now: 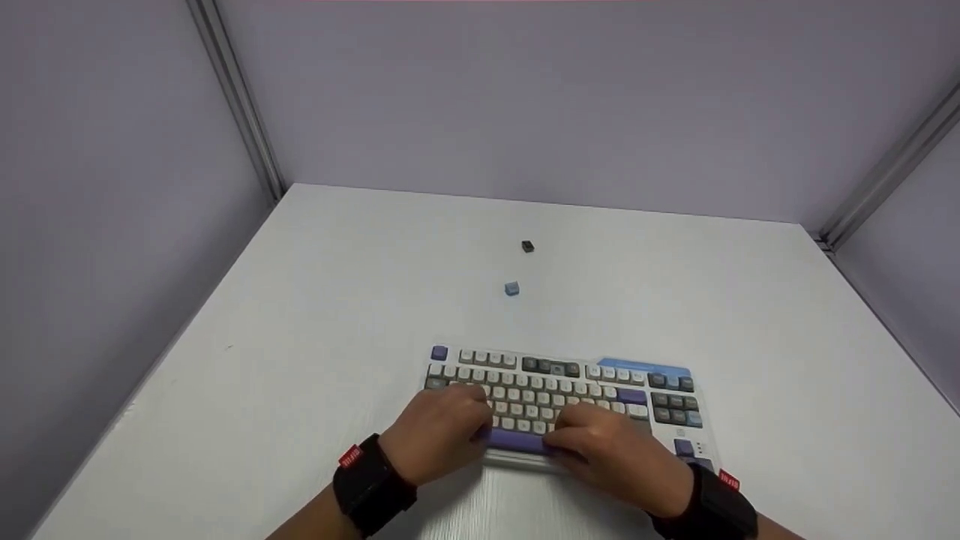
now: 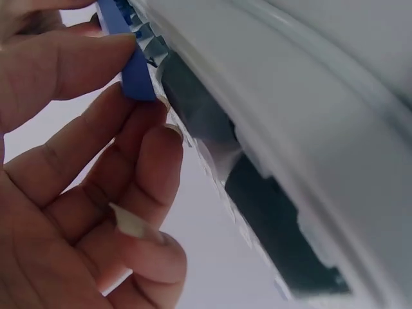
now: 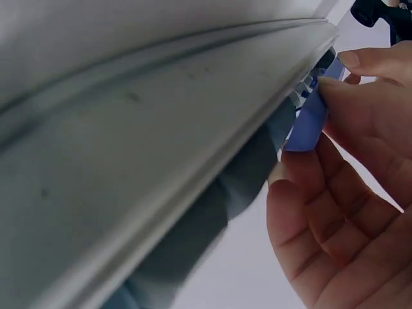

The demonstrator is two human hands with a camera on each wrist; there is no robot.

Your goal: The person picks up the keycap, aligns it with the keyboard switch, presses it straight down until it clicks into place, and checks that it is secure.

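A keyboard (image 1: 525, 460) with white, grey, blue and purple keys lies on the table in front of me. Along its front edge is the long purple space bar (image 1: 516, 441). My left hand (image 1: 442, 431) pinches the bar's left end between thumb and fingers. At the other end, my right hand (image 1: 611, 450) grips it the same way. Both wrist views show the bar close over its row, with switch parts visible beneath it. The hands hide several keys at the lower left and lower right.
Farther back on the white table (image 1: 360, 262) lie a light blue keycap (image 1: 511, 289) and, behind it, a small dark keycap (image 1: 528, 246). Pale panels (image 1: 510, 97) with metal posts stand behind and at both sides.
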